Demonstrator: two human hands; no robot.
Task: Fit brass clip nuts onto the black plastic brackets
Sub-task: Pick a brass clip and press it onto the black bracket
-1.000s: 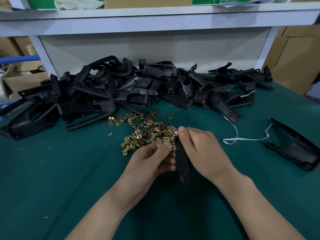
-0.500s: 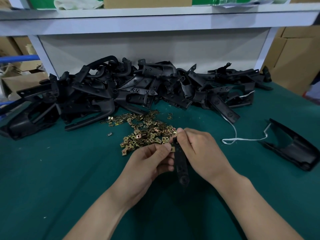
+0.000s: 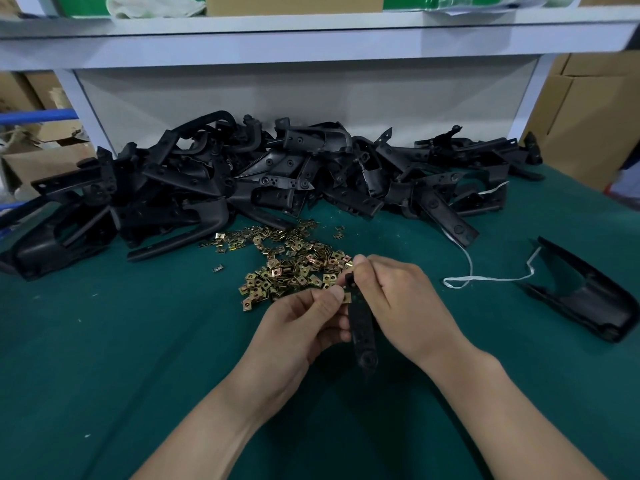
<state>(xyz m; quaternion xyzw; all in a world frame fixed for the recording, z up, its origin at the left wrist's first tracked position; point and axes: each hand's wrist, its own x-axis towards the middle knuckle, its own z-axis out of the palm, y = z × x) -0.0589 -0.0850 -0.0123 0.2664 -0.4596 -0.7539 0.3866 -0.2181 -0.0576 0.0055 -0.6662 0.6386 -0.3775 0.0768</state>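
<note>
- The right hand (image 3: 398,306) holds one black bracket (image 3: 362,327) near the middle of the scene. Its fingers are curled round the strip's upper part and a fingertip sits at the top end.
- The bracket is a narrow strip held lifted over the green table mat (image 3: 104,341). It stands nearly upright, with its rounded lower end pointing toward the near edge.
- The left hand (image 3: 298,327) pinches a brass clip nut (image 3: 346,297) between thumb and forefinger, and its other fingers are curled beneath.
- The nut touches the bracket's left edge, just below the top end. I cannot tell how far it is pushed on.
- A loose heap of brass clip nuts (image 3: 294,268) lies on the mat just beyond the hands. One stray nut (image 3: 217,268) lies apart to the left.
- A long pile of black brackets (image 3: 263,181) runs left to right across the far side, against the white back panel under a shelf (image 3: 311,36).
- A white string (image 3: 485,279) trails across the mat to the right of the hands.
- Near the string's right end lies a separate curved black part (image 3: 581,299).
- Cardboard boxes (image 3: 588,116) stand at the far right.
</note>
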